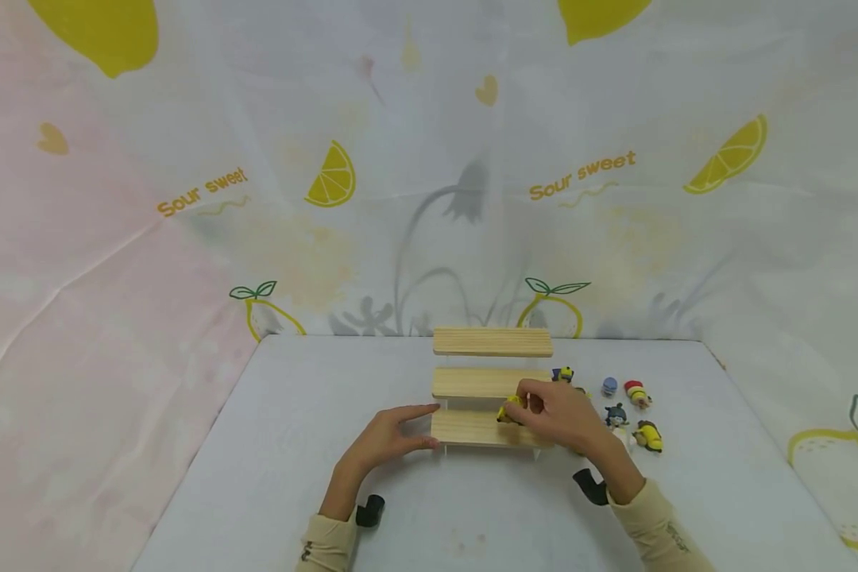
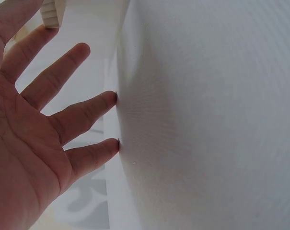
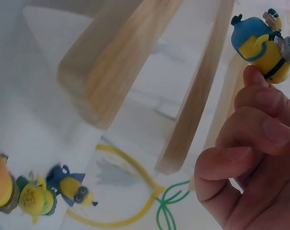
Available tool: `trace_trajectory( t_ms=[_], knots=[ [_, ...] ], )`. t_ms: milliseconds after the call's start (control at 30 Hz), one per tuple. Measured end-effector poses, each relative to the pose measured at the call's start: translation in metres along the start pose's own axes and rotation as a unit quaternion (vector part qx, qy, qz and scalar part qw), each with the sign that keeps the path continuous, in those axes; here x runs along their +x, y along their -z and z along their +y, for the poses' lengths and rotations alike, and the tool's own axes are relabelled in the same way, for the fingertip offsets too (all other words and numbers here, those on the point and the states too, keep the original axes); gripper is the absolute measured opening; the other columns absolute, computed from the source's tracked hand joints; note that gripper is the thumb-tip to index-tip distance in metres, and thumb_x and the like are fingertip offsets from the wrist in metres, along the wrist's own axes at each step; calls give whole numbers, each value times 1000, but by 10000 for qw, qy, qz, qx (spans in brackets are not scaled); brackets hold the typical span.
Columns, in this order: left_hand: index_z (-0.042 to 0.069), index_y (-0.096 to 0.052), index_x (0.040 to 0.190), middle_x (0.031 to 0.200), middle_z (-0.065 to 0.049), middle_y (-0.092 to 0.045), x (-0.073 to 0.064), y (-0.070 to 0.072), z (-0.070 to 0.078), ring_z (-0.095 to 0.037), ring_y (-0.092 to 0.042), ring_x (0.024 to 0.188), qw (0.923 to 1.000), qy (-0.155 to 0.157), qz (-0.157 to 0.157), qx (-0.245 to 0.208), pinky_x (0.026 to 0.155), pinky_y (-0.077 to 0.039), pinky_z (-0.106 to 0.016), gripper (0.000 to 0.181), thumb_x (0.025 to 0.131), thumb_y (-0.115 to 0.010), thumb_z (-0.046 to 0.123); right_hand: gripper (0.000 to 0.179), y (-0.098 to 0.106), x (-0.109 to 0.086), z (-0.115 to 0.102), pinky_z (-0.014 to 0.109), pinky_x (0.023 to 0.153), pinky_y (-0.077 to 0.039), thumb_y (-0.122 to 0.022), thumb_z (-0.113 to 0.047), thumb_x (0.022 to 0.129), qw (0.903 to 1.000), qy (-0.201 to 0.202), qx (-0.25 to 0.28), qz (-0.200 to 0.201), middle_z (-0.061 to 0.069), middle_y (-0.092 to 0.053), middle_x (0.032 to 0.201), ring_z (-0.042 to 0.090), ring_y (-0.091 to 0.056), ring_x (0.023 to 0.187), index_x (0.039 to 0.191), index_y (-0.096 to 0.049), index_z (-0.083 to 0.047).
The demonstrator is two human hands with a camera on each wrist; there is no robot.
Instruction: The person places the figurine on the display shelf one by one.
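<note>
A small yellow minion figurine (image 1: 508,410) with a blue cap is pinched in the fingertips of my right hand (image 1: 563,416). In the head view it overlaps the bottom board of a three-tier wooden shelf (image 1: 465,429). The right wrist view shows the figurine (image 3: 262,52) up close, its cap and dark strap visible. My left hand (image 1: 389,437) is at the shelf's left end, fingers spread and fairly straight. In the left wrist view one fingertip of the left hand (image 2: 34,120) meets a board's end, and two lower fingertips touch the white tabletop (image 2: 207,120).
Right of the shelf lie several more figurines, among them a yellow one (image 1: 647,436), a red-capped one (image 1: 638,394), a small blue one (image 1: 610,387) and a grey-blue one (image 1: 616,415). A caped minion (image 1: 562,373) stands near the shelf's right end. A lemon-print cloth (image 1: 429,159) hangs behind.
</note>
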State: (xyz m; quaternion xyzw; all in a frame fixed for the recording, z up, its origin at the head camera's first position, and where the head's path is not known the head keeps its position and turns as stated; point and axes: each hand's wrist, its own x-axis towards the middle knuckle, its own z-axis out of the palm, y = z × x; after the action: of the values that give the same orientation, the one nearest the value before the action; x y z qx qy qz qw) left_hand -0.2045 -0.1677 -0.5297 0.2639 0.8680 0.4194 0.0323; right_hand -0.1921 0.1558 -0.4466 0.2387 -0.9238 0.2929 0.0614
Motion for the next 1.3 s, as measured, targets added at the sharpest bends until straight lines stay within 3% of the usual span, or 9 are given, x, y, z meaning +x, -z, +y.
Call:
trace_trajectory(
  t_ms=[567,933,1300],
  knots=[
    [22,-62,136,135,6,-60,1,5,7,-20,-52,128,9999,58,-64,81,105,-44,-46,61,82,-78,46,30,-32,30,-37,24,44,-32,-66,-44,90,9995,-53,-265,-188,-14,-44,56,5,-41,49,70,-53,-26],
    [19,-62,136,135,6,-60,1,5,9,-21,-52,129,9998,111,-144,84,105,-43,-47,60,83,-79,42,28,-50,41,-53,24,44,-34,-64,-43,91,9988,156,-386,-272,-15,-44,55,4,-41,49,71,-54,-26],
    [29,-61,137,136,10,-58,0,2,2,-17,-51,129,9995,264,-149,77,104,-44,-44,63,81,-77,52,25,-65,47,-60,24,44,-33,-61,-40,90,9976,79,-441,-521,-13,-45,54,6,-41,49,71,-54,-25]
  ],
)
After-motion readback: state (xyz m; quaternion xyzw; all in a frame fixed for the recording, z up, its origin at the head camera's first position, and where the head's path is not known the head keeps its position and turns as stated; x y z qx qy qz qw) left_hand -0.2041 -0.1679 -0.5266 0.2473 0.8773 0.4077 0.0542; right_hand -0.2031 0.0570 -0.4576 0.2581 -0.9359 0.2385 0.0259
